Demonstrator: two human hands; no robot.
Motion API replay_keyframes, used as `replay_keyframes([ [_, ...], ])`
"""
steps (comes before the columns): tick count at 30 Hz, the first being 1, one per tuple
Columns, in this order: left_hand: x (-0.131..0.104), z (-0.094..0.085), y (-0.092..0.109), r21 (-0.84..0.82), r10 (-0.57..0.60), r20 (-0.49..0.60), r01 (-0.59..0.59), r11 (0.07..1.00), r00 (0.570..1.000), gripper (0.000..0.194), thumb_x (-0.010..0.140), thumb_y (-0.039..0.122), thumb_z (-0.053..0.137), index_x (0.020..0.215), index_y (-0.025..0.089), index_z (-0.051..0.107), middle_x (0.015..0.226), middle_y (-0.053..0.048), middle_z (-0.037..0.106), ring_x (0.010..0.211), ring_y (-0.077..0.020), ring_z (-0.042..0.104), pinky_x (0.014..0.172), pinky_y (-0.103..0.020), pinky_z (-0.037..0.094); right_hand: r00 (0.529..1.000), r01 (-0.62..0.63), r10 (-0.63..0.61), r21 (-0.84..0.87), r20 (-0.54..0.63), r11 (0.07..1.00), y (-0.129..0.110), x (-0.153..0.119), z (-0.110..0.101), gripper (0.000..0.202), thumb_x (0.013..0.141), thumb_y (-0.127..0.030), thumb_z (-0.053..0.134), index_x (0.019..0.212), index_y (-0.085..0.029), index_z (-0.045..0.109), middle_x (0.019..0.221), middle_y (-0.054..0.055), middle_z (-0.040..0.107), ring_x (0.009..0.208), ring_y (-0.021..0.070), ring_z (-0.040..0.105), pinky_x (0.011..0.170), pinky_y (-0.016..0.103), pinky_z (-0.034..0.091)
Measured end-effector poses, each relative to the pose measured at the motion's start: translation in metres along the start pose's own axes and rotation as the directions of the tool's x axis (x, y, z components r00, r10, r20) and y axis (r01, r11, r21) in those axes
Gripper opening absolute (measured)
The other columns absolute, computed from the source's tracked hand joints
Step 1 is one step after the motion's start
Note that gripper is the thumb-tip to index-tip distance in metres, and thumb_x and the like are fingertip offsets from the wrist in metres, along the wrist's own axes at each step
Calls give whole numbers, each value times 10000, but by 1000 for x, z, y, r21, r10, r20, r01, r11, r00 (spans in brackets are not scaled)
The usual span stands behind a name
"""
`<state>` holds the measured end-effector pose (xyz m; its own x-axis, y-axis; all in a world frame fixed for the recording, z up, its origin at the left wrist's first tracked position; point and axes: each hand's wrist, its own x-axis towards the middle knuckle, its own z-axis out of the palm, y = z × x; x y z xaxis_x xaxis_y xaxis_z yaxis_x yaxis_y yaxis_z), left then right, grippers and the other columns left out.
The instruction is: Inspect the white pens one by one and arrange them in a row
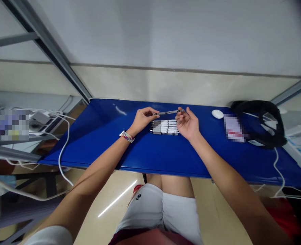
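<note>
A slim grey pen [167, 112] is held level above the blue table [150, 153]. My left hand [143, 119] pinches its left end between thumb and fingers. At its right end, the fingers of my right hand [187, 121] are closed around the pen. Just below it, several pens [164, 126] with white and grey barrels lie side by side in a flat row, their dark tips toward the left. My right hand partly covers the right ends of that row.
A white oval object [217, 114] rests right of my hands, beside a blurred pinkish packet [233, 128] and a black strapped headset [261, 124]. White cables [68, 136] hang over the table's left side. Metal posts [61, 64] stand at both sides, with a wall behind.
</note>
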<state>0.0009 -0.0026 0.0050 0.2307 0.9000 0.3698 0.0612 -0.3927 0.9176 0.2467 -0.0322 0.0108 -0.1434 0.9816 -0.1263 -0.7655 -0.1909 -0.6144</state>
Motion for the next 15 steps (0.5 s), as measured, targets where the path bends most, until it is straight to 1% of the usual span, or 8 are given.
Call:
replay_keyframes([
  [3,0,1,0,-2,1,7,-1,1000,1000,260,783,346,905,963,177,821,905,-63,804,783,-159,689,747,-309,539,1000,-7,7,-3,-19,1000,0,2,-1,161,927,-355,799,924,-215,720,687,-25,667,568,72,596,503,157,522],
  [5,0,1,0,-2,7,10,-7,1000,1000,255,786,340,904,964,177,821,919,-67,807,795,-161,695,758,-313,544,1000,-15,15,-1,-28,1000,0,2,-1,229,938,-431,787,914,-213,720,667,-25,656,561,75,599,494,162,519],
  [7,0,1,0,-2,3,0,-3,1000,1000,251,787,333,902,963,174,820,905,-66,804,785,-159,692,751,-311,543,1000,-12,12,-2,-18,1000,-1,2,-1,291,934,-489,780,961,-203,735,720,-4,695,596,87,630,518,177,549],
  [9,0,1,0,-1,-1,-13,1,1000,1000,249,783,323,903,959,169,819,893,-66,802,775,-158,690,745,-310,543,1000,-7,7,-3,-1,1000,-1,2,-2,252,925,-429,797,1005,-197,743,774,8,724,622,89,646,545,179,571],
  [11,0,0,0,4,3,-15,-3,1000,1000,249,784,321,903,960,167,819,904,-70,805,789,-162,696,756,-314,547,1000,-11,11,13,5,1000,-1,2,-2,148,919,-314,798,986,-197,739,751,-5,712,601,73,624,540,158,560],
  [12,0,0,0,5,8,-13,-8,1000,1000,251,784,324,904,960,167,819,912,-71,806,799,-165,699,762,-316,549,1000,-15,14,24,3,1000,-1,2,-3,111,921,-284,788,963,-197,733,725,-13,696,587,66,610,531,147,548],
  [13,0,0,0,6,11,-9,-11,1000,1000,253,785,329,904,960,169,819,917,-71,807,803,-166,701,764,-317,549,1000,-18,18,33,1,999,-1,2,-3,104,928,-287,776,943,-197,727,706,-17,681,581,64,604,526,141,541],
  [15,-1,0,0,7,11,-4,-11,1000,1000,254,789,338,903,962,171,820,915,-69,806,796,-164,698,758,-316,547,1000,-16,16,36,5,999,0,2,-4,174,945,-366,756,947,-194,725,714,-8,682,607,78,624,537,155,552],
])
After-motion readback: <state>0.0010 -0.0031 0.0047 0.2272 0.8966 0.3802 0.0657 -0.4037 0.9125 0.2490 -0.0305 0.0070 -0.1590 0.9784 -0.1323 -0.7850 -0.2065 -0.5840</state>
